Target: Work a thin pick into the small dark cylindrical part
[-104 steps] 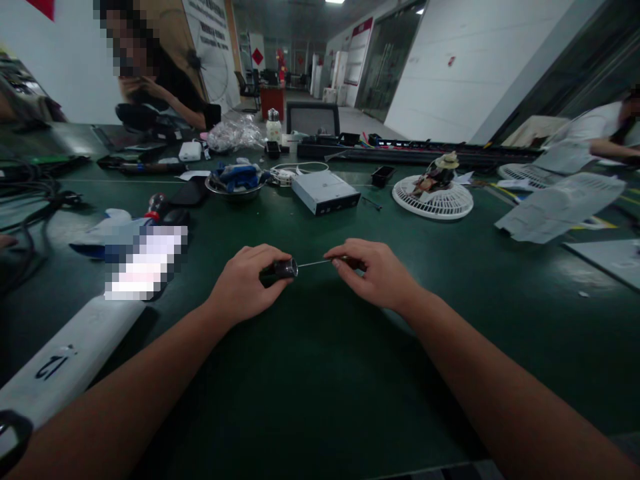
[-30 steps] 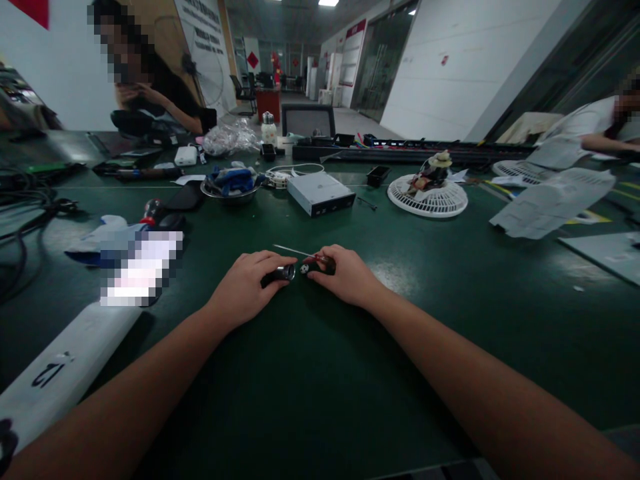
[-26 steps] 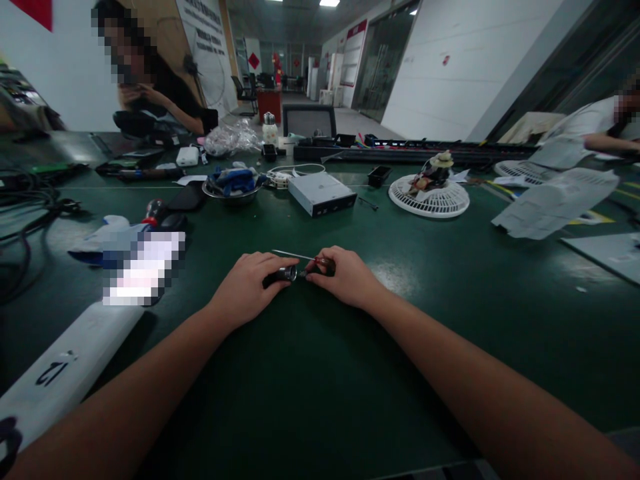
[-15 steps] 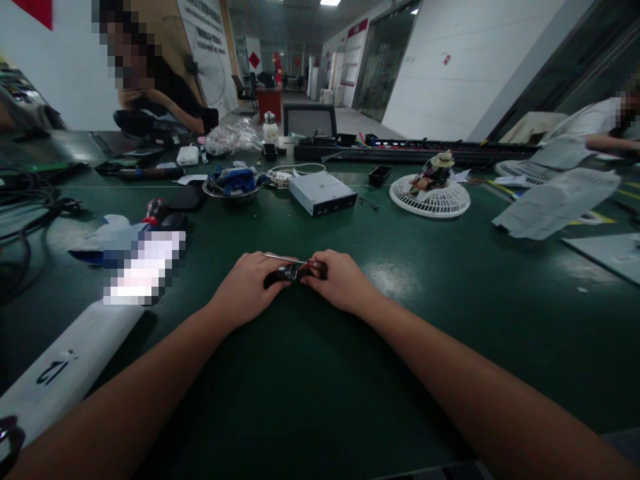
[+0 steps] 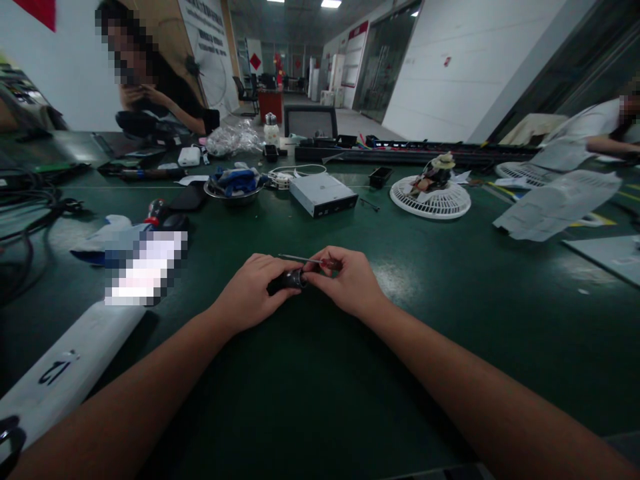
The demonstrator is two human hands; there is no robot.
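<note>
Left fingers (image 5: 283, 267) pinch a glossy black cylindrical tube (image 5: 295, 279) — probably stiff, slippery, best held mid-barrel — while right fingers (image 5: 321, 285) grip a red-handled steel screwdriver (image 5: 329, 264), fingertips at the tube's end.

Left hand (image 5: 250, 291) hides tube (image 5: 294, 279) rear; right hand (image 5: 347, 283) partly covers screwdriver (image 5: 327, 264).

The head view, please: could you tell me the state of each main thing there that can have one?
Black cylinder, on its side, held in the left hand
Screwdriver, in the right hand, shaft pointing left
Pixelated screen, lit
Metal bowl, filled with blue material
Silver drive box, lying flat
White grille, flat, parts on top
White bottle, upright
</note>
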